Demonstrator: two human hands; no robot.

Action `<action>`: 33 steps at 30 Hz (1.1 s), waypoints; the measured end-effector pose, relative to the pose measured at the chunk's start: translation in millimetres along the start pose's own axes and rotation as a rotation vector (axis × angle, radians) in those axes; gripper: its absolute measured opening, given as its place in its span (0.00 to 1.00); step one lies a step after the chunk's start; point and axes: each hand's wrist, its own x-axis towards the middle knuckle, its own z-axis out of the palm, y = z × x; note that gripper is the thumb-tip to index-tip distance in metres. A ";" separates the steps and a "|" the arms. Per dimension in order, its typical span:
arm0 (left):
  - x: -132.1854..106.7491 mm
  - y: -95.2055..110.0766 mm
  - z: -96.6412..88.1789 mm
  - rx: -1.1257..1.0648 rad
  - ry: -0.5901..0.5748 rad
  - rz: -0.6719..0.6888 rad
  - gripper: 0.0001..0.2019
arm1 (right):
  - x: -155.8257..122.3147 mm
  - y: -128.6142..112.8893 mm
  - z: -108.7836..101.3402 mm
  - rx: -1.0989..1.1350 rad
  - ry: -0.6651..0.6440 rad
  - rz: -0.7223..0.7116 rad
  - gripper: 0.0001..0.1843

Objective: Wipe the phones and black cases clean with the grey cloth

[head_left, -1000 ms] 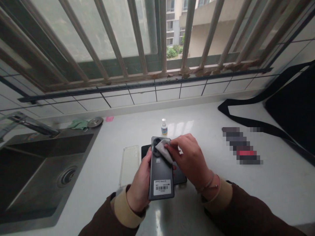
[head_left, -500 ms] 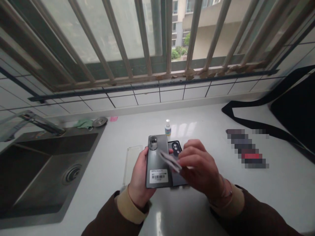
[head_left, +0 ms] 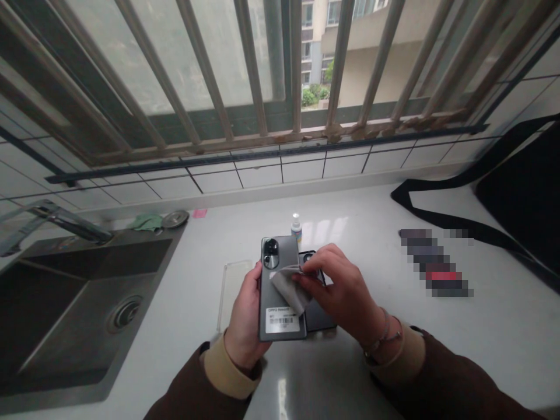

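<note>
My left hand (head_left: pixel 245 318) grips a grey phone (head_left: pixel 280 280) back-up, its camera ring at the top and a white barcode sticker near the bottom. My right hand (head_left: pixel 339 289) pinches a small grey cloth (head_left: pixel 289 286) and presses it against the middle of the phone's back. Under my hands a second dark phone (head_left: pixel 317 312) lies on the white counter (head_left: pixel 371 361), partly hidden. A clear phone case (head_left: pixel 230 291) lies just left of my left hand. A small white dropper bottle (head_left: pixel 296 226) stands behind the phones.
A steel sink (head_left: pixel 74 309) with a tap (head_left: pixel 56 219) is set into the counter at left, with a green rag (head_left: pixel 146 220) and a metal drain cover (head_left: pixel 175 218) behind it. A black bag with straps (head_left: pixel 520 198) lies at right. A barred window runs along the back wall.
The cloth was on the phone near its camera, then lifted off to the right, and now rests on the middle of the phone's back. The phone is held lower and flatter.
</note>
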 end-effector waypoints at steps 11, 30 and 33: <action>-7.1 0.3 1.7 0.098 -0.165 -0.397 0.32 | 3.9 14.5 -8.4 -0.181 0.250 0.389 0.09; -7.0 6.5 5.9 -0.149 0.136 -0.097 0.35 | -18.4 -50.0 11.2 -0.175 -0.072 -0.501 0.12; -8.7 5.9 6.4 -0.150 0.128 -0.078 0.35 | -17.4 -42.4 6.8 -0.175 -0.043 -0.460 0.10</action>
